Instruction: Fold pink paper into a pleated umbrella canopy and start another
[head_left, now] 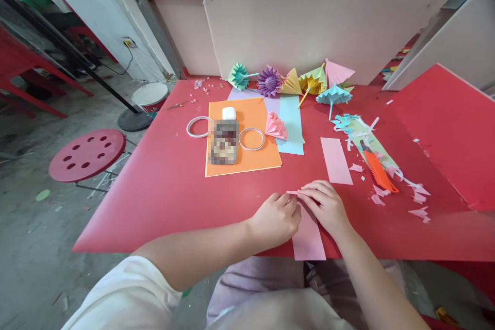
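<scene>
Left grip (276,219) and right grip (325,206) close, fingertips pinched, on the pink strip's (308,237) far end; uneven pressure could skew it. An orange cutter (379,169) lies right of both.

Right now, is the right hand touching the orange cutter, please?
Apart: the head view shows red tabletop between the right hand and the orange cutter.

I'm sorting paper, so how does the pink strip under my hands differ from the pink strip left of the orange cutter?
The held strip is pinched by your left hand and right hand; the loose strip lies untouched. The held strip is partly hidden; the loose strip shows whole. The held strip lies nearer you; the loose strip, farther away. Both are pink.
</scene>
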Demonstrator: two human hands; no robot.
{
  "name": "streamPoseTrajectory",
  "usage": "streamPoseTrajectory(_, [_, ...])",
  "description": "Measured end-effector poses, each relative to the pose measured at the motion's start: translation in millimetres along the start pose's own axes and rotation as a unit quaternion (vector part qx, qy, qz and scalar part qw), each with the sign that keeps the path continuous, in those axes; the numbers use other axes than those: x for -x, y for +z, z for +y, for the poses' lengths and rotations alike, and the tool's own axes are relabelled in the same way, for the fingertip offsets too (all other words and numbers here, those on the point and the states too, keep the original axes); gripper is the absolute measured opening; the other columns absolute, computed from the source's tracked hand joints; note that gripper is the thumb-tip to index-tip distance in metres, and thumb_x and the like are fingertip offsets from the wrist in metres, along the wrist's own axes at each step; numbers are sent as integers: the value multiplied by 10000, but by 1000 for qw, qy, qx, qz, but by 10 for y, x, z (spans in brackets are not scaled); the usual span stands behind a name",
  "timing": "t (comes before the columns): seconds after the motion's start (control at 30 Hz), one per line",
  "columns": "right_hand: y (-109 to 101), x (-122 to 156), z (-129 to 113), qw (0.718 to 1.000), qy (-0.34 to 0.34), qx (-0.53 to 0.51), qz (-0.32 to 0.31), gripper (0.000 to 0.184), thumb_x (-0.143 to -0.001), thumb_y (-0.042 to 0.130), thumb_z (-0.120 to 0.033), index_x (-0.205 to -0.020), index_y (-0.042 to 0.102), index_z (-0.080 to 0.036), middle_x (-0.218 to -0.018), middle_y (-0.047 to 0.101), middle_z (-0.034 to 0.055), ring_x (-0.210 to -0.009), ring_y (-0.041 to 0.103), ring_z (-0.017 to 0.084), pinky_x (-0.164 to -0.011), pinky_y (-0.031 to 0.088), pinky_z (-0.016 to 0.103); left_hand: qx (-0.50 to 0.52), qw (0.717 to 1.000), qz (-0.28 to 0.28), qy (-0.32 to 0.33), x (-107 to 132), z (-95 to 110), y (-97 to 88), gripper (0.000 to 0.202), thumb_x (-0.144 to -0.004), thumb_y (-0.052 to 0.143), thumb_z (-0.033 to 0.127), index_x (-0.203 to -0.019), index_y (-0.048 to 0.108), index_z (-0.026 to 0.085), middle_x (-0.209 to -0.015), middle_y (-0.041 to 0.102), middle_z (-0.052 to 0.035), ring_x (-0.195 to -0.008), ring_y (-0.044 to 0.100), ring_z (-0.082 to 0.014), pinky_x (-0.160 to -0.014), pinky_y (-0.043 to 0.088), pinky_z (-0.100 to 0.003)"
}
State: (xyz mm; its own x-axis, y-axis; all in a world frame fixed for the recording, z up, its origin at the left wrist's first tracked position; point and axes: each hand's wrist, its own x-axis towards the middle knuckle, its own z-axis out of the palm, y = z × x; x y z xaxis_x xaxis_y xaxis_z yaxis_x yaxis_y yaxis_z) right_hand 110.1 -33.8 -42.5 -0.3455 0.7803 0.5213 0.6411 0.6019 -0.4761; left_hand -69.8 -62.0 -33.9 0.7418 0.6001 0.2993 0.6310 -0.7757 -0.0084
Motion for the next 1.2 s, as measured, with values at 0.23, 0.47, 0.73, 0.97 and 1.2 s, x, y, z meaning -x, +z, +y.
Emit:
streamPoseTrajectory(0.23, [3, -2, 23, 1000, 12, 4, -9, 110, -843, 595, -217, -817, 702, -227, -777, 669, 32, -793, 584, 175, -706, 520, 321, -46, 999, 3, -19, 1, 99, -26, 199, -866, 416, 135, -920, 604, 104, -994, 594, -134, -730, 546, -196, -517, 402, -313])
streamPoseTrajectory(0.47, [22, 22, 50, 999, 20, 15, -25, 133, -836, 608, -200, -927, 703, -219, -787, 646, 30, -798, 555, 167, -715, 503, 314, -75, 996, 24, -48, 17, 137, 25, 188, -869, 440, 160, -945, 603, 109, -1155, 588, -159, -768, 549, -201, -543, 404, -311])
streamPoseTrajectory(0.73, [16, 17, 52, 999, 23, 18, -38, 134, -840, 605, -204, -928, 706, -197, -781, 631, 34, -805, 538, 161, -719, 496, 305, -62, 997, 2, -53, 19, 124, -40, 205, -892, 427, 197, -950, 605, 113, -1162, 601, -166, -772, 574, -206, -567, 427, -318])
streamPoseTrajectory(0.97, [15, 7, 42, 999, 28, 22, -35, 121, -845, 597, -235, -865, 706, -185, -771, 636, 36, -800, 548, 162, -729, 499, 309, -28, 997, 60, -41, 15, 102, 24, 235, -884, 458, 211, -967, 619, 62, -1096, 637, -176, -1092, 582, -277, -854, 492, -363])
streamPoseTrajectory(1.2, [13, -10, 35, 999, 29, 26, -32, 125, -840, 603, -245, -836, 710, -178, -768, 635, 45, -812, 545, 170, -742, 496, 311, -19, 997, 68, -40, 16, 94, 31, 227, -874, 467, 208, -958, 617, 60, -1060, 657, -171, -1052, 622, -266, -829, 529, -349])
